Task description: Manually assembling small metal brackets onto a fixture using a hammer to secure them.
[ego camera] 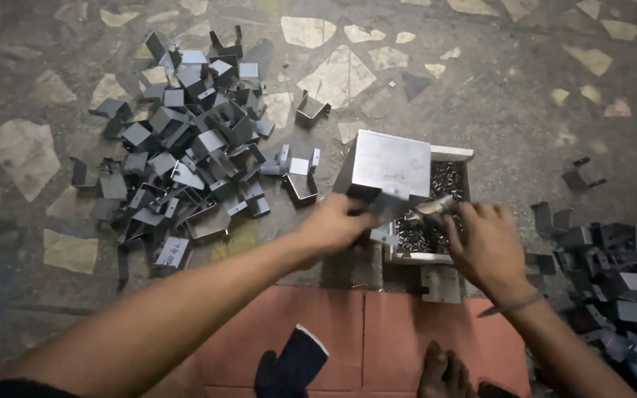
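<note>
Red tiles (318, 324) underfoot, metal brackets (186, 155) heaped on speckled floor (510, 96)

At ten o'clock the heap of bent brackets (186, 158) looks like dull grey sheet metal with a smooth, faintly sheened face, as does the second heap (613, 287) at four o'clock. The small parts (436, 206) in the white box (451, 153) glint like bright polished metal, beside a smooth matt metal block (388, 163). The floor (495, 88) is rough, worn stone-chip terrazzo, with matt reddish tiles (377, 324) at six o'clock.
</note>
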